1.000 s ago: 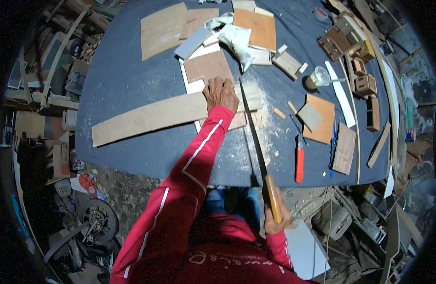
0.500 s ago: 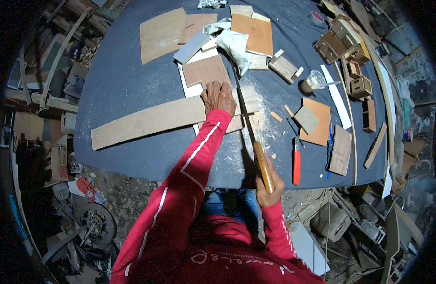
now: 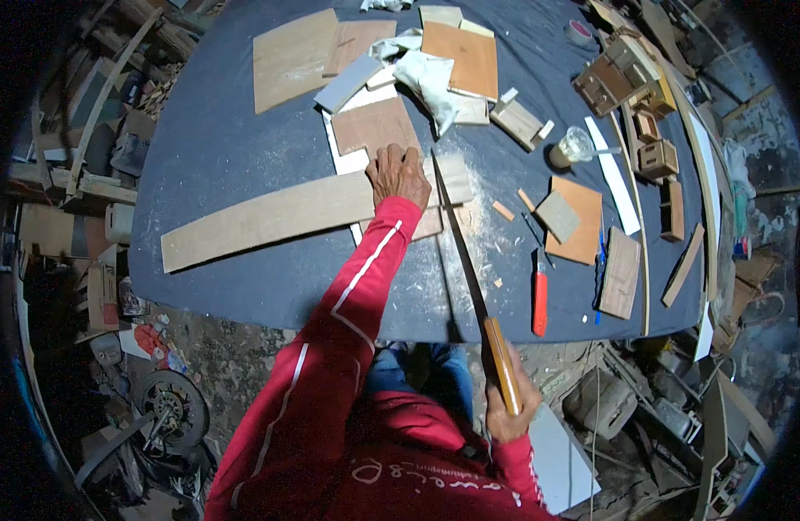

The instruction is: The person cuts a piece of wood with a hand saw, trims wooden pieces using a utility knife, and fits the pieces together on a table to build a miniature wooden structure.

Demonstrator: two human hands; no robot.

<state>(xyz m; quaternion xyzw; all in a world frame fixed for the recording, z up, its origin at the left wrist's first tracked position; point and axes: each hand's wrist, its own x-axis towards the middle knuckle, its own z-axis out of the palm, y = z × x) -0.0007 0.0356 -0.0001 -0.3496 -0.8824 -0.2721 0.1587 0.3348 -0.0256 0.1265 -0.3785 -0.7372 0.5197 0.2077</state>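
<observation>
A long pale plank (image 3: pixel 270 217) lies slantwise across the dark cloth-covered table. My left hand (image 3: pixel 398 176) presses down on it near its right end, fingers bent but somewhat apart, gripping nothing. Beneath that end are a brown board (image 3: pixel 374 126) with a notched edge and a white board (image 3: pixel 349 161). My right hand (image 3: pixel 507 408) is closed around the wooden handle of a handsaw (image 3: pixel 466 260), down past the table's near edge. The saw's blade runs up and away across the plank's right end, its tip beyond the plank. Pale sawdust is scattered around the blade.
Right of the saw lie a red-handled tool (image 3: pixel 539 300), an orange-brown panel (image 3: pixel 575 243), a small square block (image 3: pixel 556 215) and a plastic cup (image 3: pixel 571 148). Small wooden box pieces (image 3: pixel 657 158) line the right side. Boards and a white cloth (image 3: pixel 428 82) sit at the back.
My right hand has drawn the handsaw back toward my body and slightly right, so more blade shows on the near side of the plank. My left hand stays on the plank.
</observation>
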